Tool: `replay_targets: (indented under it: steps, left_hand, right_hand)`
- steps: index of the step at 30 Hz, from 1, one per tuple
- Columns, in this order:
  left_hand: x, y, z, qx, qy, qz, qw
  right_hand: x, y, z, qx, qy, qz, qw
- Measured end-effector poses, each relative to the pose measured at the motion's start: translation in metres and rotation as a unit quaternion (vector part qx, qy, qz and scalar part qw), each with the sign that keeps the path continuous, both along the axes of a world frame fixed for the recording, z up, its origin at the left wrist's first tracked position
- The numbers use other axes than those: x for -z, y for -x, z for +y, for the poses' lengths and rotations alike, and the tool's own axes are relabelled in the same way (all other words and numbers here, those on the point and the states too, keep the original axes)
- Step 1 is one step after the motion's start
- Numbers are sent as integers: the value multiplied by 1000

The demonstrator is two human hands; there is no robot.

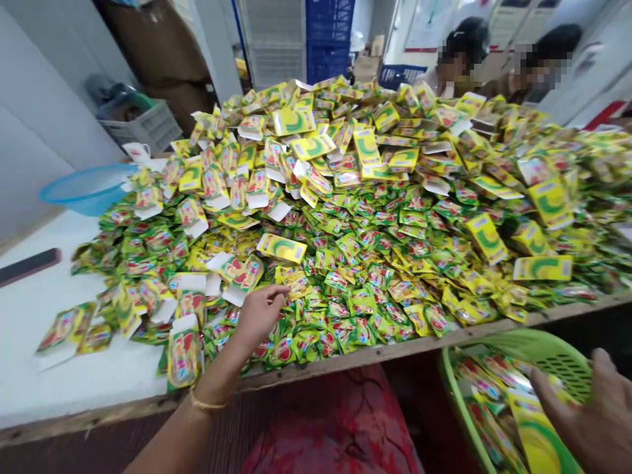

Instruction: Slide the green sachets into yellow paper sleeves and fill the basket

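My left hand [261, 317], with a bangle on its wrist, reaches over the front of the pile. Its fingers are curled, with the tips at a small yellow sachet [296, 283]; the grip is partly hidden. Small green sachets [363, 301] with red fruit pictures lie around it. Left of this hand are open yellow boxes, one box [184, 352] near the table edge with its white flap up. At the lower right, my right hand [592, 415] has thumb and finger spread over a green plastic basket [449, 375]. Yellow boxes [536, 428] fill the basket.
A large heap of yellow boxes [368, 146] covers the back of the white table [29, 368]. To the left are a blue basin [89, 197], a dark phone [29, 266] and a white cup [137, 153]. Two people sit beyond the heap. Blue crates [330, 39] stand behind.
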State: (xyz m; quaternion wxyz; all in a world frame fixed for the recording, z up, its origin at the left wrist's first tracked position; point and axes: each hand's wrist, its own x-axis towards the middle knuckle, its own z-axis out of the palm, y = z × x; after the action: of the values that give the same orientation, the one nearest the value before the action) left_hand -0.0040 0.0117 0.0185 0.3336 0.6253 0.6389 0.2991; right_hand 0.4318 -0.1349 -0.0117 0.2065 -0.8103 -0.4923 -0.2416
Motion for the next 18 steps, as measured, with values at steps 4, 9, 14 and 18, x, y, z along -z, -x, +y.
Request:
replay_targets:
  steps: [4,9,14,18]
  left_hand:
    - [10,-13,8,16,-119,231,966]
    - [20,-29,16,-14,-82,334,939]
    - [23,-26,14,27,-132,318,939]
    - [17,-26,10,12,-115,203,972]
  right_hand:
    - [-7,95,42,-190,-38,-42,980]
    - [-2,204,89,-372,-19,44,927]
    - [8,205,119,-252,44,53,965]
    - [20,188,130,-213,105,22,971]
